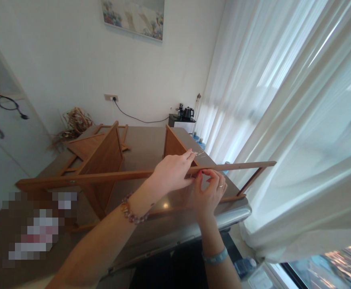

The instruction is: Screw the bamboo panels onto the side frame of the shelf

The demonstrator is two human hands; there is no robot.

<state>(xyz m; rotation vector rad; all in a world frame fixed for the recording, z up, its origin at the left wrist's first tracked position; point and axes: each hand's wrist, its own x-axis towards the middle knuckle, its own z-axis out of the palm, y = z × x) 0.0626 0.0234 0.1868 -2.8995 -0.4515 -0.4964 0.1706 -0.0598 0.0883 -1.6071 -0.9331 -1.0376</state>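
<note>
A wooden shelf frame (pixel 124 176) lies on its side on the table, its long rail running from left to right in front of me. Two wooden panels stand between its rails, a larger left panel (pixel 103 160) and a right panel (pixel 175 144) partly behind my hands. My left hand (pixel 173 171) is closed around the upper rail by the right panel, fingers above and thumb below. Just right of it, my right hand (pixel 209 188) has thumb and index finger pinched against the rail's underside. Whatever sits between those fingertips is hidden or too small to name.
Small pale pieces (pixel 199 154) lie on the brown table (pixel 142 140) beyond my hands. More wooden parts (pixel 85 146) rest at the back left, near dried plants (pixel 77 120). A white curtain (pixel 271 120) hangs close on the right. A kettle (pixel 188 112) stands on a far cabinet.
</note>
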